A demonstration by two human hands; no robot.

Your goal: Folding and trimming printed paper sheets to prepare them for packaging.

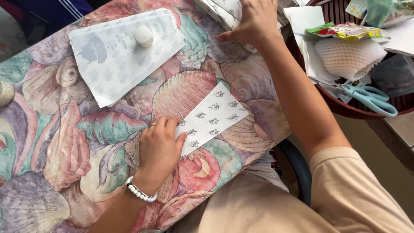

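Seashell-patterned cloth (64, 142) in pinks, greens and purples covers the table where both hands work. Far to the left of the left hand (158, 146), a pale rounded object (5, 92) sits at the cloth's edge. Above that hand lies a large translucent printed sheet (120, 54), weighted by a small white rounded object (143, 36). The left hand, with a white bead bracelet (140, 192) at the wrist, lies flat, fingers together, pressing down the near corner of a folded white paper with small leaf prints (213, 118), which stretches from it toward the right hand (254, 21). That hand is spread, palm down, on a stack of similar patterned papers (224, 11) at the table's far edge. Right of it, a dark brown basket (345, 108) holds paper scraps, white foam netting (349, 56) and light blue scissors (371, 99).
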